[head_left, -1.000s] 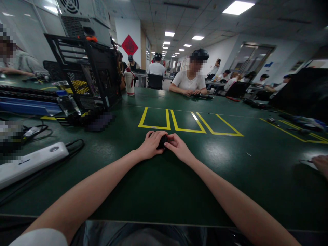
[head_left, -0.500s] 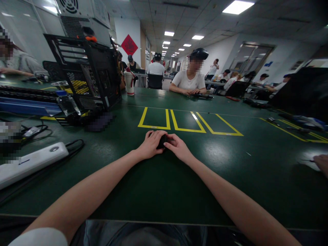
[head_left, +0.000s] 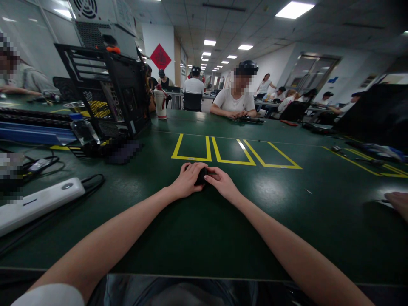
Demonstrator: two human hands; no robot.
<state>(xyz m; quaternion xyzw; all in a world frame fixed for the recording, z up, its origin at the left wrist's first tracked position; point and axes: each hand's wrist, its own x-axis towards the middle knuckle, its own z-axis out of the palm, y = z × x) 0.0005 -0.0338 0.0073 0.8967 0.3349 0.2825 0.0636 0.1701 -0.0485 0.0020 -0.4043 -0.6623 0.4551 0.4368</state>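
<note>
A small rounded black object [head_left: 200, 176], much like a computer mouse in size and shape, rests at the middle of the green table [head_left: 191, 238]. My left hand [head_left: 188, 180] is wrapped over its top and left side, fingers curled around it. From the right, my right hand [head_left: 221, 182] pinches at its edge with thumb and fingertips. Both hands cover much of the object, so its exact kind is hard to make out. Just beyond the hands, yellow tape outlines [head_left: 191, 159] mark the table top.
To the left stand a black computer case [head_left: 117, 93], a water bottle [head_left: 83, 129] and a white power strip [head_left: 54, 199] with cables. A paper cup [head_left: 161, 104] is farther back. Across sits a co-worker [head_left: 234, 102]. Another person's hand [head_left: 398, 203] is at the right edge.
My hands stay nearly in place around the black object; the right thumb has shifted very slightly. At the right edge, the other person's hand has moved a little.
</note>
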